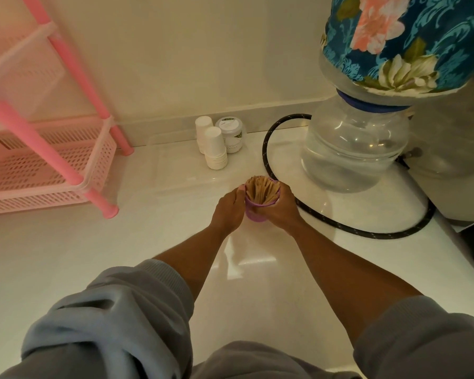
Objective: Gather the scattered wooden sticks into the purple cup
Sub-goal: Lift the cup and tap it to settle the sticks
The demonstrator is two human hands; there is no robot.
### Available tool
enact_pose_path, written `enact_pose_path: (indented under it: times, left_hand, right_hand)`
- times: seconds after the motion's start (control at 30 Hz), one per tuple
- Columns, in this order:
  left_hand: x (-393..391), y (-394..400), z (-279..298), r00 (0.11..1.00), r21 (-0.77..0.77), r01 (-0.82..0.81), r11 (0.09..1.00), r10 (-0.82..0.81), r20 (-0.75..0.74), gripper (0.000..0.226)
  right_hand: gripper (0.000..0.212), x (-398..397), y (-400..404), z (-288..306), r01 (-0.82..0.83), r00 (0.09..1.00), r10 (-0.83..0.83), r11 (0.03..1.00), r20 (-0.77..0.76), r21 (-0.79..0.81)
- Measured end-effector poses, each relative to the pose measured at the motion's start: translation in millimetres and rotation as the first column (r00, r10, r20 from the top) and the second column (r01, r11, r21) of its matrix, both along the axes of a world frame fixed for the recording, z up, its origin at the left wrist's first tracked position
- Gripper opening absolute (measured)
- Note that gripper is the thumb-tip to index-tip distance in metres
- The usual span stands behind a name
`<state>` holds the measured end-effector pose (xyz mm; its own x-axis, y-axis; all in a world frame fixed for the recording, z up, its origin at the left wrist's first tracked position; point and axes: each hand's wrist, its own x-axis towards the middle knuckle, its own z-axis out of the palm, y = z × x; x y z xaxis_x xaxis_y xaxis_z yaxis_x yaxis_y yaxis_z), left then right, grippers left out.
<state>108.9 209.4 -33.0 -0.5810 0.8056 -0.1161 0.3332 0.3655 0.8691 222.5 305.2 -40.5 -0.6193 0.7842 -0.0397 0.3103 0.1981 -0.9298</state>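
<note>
The purple cup (253, 213) stands upright on the white counter (148, 242), in the middle of the view. A bundle of wooden sticks (262, 190) fills it and stands up out of its mouth. My left hand (227, 210) grips the cup's left side. My right hand (281, 207) wraps around its right side, fingers curled at the rim beside the sticks. No loose sticks show on the counter.
A pink plastic rack (52, 160) stands at the left. Two stacks of white paper cups (214, 149) and a lidded jar (231, 134) sit by the wall. A water dispenser jug (353, 149) with a floral cover stands at the right, ringed by a black hose (367, 232).
</note>
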Motion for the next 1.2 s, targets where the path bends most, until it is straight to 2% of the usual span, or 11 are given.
enact_pose_path:
  times: [0.2,0.27,0.33,0.43,0.53,0.6,0.7,0.83,0.97,1.07,1.2]
  left_hand:
    - [-15.7,-32.4,4.9,0.995,-0.035,-0.103,0.994,0.103,-0.001,0.066]
    - [-24.8,-48.0,-0.7,0.991,-0.025,-0.130,0.991,0.129,-0.040,0.066]
    - [-34.9,-68.0,-12.5,0.971,-0.032,-0.172,0.985,0.164,-0.175,0.065]
    - [-47.4,-102.7,-35.4,0.895,-0.057,-0.220,0.974,0.179,-0.408,0.056]
    - [-52.1,-127.1,-59.3,0.826,-0.237,-0.186,0.953,0.021,-0.564,0.061]
    - [-49.0,-135.6,-70.9,0.823,-0.438,-0.153,0.886,-0.131,-0.553,0.063]
    - [-42.1,-141.0,-80.0,0.813,-0.548,-0.137,0.825,-0.222,-0.538,0.069]
    - [-35.6,-145.2,-80.7,0.750,-0.525,-0.187,0.830,-0.224,-0.622,0.070]
    - [-32.9,-151.3,-83.7,0.740,-0.398,-0.168,0.902,-0.152,-0.656,0.067]
    - [-36.2,-150.7,-89.6,0.752,-0.363,-0.184,0.914,-0.107,-0.651,0.065]
    - [-35.2,-152.2,-95.1,0.759,-0.344,-0.180,0.922,-0.092,-0.644,0.064]
  right_hand:
    - [0.052,-15.6,-34.6,4.4,0.074,0.997,-0.074,0.997,0.002,0.003]
    - [0.067,-23.0,-43.8,5.9,0.049,0.998,-0.049,0.999,0.029,-0.019]
    - [0.091,-30.8,-52.8,7.4,0.054,0.996,-0.051,0.998,0.074,-0.041]
    - [0.099,-42.4,-69.5,14.6,0.043,0.995,-0.040,0.999,0.088,-0.031]
    - [0.096,-54.6,-85.6,24.7,-0.002,1.000,0.002,1.000,0.020,-0.001]
    - [0.096,-61.8,-94.5,31.5,-0.010,1.000,0.010,1.000,-0.026,-0.009]
    - [0.095,-70.4,-109.4,41.5,0.007,0.995,-0.004,0.999,-0.099,0.038]
    - [0.093,-76.3,-124.9,37.9,0.116,0.983,-0.093,0.983,-0.161,0.141]
    - [0.094,-68.8,-133.3,17.3,0.121,0.989,-0.133,0.978,0.058,0.172]
    - [0.094,-66.3,-139.9,10.3,0.214,0.977,-0.211,0.940,-0.039,0.264]
    - [0.094,-64.1,-138.6,8.7,0.207,0.971,-0.227,0.954,0.072,0.216]
